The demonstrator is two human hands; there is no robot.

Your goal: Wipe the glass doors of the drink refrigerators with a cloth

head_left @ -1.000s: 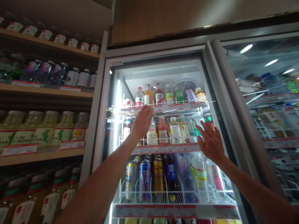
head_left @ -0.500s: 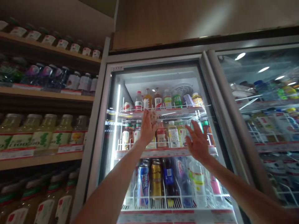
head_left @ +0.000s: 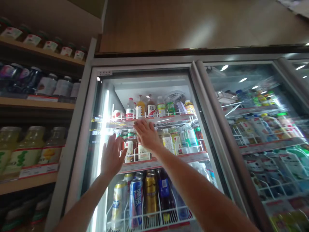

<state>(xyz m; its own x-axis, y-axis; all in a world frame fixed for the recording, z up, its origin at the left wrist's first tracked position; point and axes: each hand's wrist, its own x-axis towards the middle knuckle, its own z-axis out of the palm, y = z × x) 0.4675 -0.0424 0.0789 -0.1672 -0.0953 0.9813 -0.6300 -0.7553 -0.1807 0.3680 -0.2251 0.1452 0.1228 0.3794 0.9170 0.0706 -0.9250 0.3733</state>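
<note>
In front of the glass door (head_left: 147, 82) of a lit drinks fridge, both of my arms are raised. My left hand (head_left: 112, 154) is open near the door's left side, fingers up and thumb apart. To its right, my right hand (head_left: 146, 133) lies flat with its fingers stretched, at the level of the upper shelf's edge, and looks to be on the glass. No object shows in either hand; the palms are hidden. Behind the glass stand drink bottles (head_left: 151, 108), a blue can (head_left: 135, 201) and a gold can (head_left: 151, 193).
A second glass-doored fridge (head_left: 263, 145) full of bottles adjoins on the right, past a metal door frame (head_left: 205, 96). On the left, wooden shelves (head_left: 36, 102) carry juice bottles (head_left: 31, 145). A wooden panel (head_left: 154, 29) spans above the fridges.
My left hand has moved left and opened; the patterned, crumpled item at its fingers is out of sight. My right hand has crossed leftward over the glass. The view has shifted right.
</note>
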